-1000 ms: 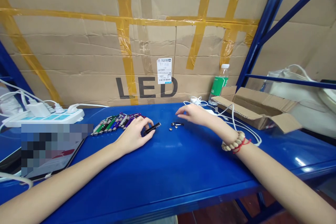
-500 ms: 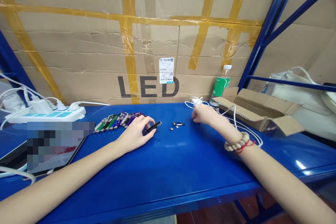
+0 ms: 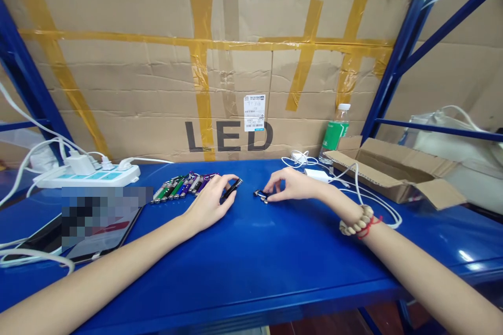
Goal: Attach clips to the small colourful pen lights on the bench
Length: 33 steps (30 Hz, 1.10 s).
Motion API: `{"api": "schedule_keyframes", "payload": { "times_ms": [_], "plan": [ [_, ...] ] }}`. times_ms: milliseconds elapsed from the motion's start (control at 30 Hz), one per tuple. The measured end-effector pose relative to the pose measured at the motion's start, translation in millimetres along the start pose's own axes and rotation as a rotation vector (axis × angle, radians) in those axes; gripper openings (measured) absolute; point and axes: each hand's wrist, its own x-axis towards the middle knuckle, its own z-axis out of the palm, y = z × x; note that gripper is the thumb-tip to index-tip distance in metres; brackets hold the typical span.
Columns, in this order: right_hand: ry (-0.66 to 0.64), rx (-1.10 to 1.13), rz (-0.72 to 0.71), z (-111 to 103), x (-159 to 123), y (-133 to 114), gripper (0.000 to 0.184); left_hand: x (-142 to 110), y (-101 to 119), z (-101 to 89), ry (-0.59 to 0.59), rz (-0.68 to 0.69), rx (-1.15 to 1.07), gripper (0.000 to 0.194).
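Head view: left hand [image 3: 210, 200] grasps a black cylinder [image 3: 231, 189] between thumb and fingers, beside the coloured cylinders [image 3: 181, 187]. Right hand [image 3: 294, 185], fingers curled, is at small metal parts [image 3: 258, 193] on the blue table [image 3: 251, 261]; whether it grips any cannot be determined.

Cardboard [image 3: 157, 115] stands along the back edge of the tabletop [image 3: 243, 267], printed LED, crossed by yellow tape [image 3: 202, 73] and bearing a white label [image 3: 254, 113]; a power strip [image 3: 88, 180] lies by the back left corner; a tablet [image 3: 112, 235] lies nearer the left edge; a bottle [image 3: 334, 136] stands at the back edge, right of centre, just beside an open box [image 3: 387, 186]; white cables [image 3: 358, 180] curl before the box.
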Motion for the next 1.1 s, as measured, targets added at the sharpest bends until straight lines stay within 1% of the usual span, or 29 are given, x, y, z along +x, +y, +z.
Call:
{"api": "schedule_keyframes", "payload": {
  "times_ms": [67, 133, 233, 300, 400, 500, 600, 700, 767, 867, 1000, 1100],
  "plan": [
    [-0.017, -0.053, 0.002, 1, 0, -3, 0.025, -1, 4, -0.5, 0.036, -0.044, -0.03, 0.033],
    [-0.012, -0.12, 0.021, 3, 0, -8, 0.02, -2, 11, -0.9, 0.054, -0.093, -0.089, 0.032],
    [0.049, -0.214, 0.072, 7, 2, -15, 0.017, -4, 23, -1.3, 0.046, -0.19, -0.243, 0.023],
    [0.099, -0.272, 0.116, 11, 4, -21, 0.013, -4, 29, -0.8, 0.072, -0.258, -0.323, 0.013],
    [0.159, -0.339, 0.16, 17, 7, -26, 0.01, -4, 32, 0.5, 0.079, -0.31, -0.363, 0.0],
    [0.221, -0.387, 0.151, 23, 9, -28, 0.009, -3, 32, 1.3, 0.046, -0.363, -0.39, 0.01],
    [0.318, -0.41, 0.094, 28, 10, -27, 0.01, -2, 32, 0.8, 0.021, -0.411, -0.416, 0.016],
    [0.423, -0.367, -0.017, 35, 12, -31, 0.012, -3, 32, -0.1, -0.01, -0.412, -0.449, 0.02],
    [0.453, -0.336, -0.106, 39, 13, -35, 0.014, -3, 30, 0.1, -0.014, -0.393, -0.464, 0.021],
    [0.46, -0.341, -0.205, 44, 14, -44, 0.017, -4, 26, 2.0, 0.052, -0.336, -0.461, 0.018],
    [0.489, -0.332, -0.235, 45, 12, -49, 0.022, -3, 23, 3.9, 0.154, -0.285, -0.493, 0.017],
    [0.523, -0.298, -0.21, 43, 12, -49, 0.023, -2, 26, 2.6, 0.173, -0.283, -0.534, 0.017]
  ]
}}
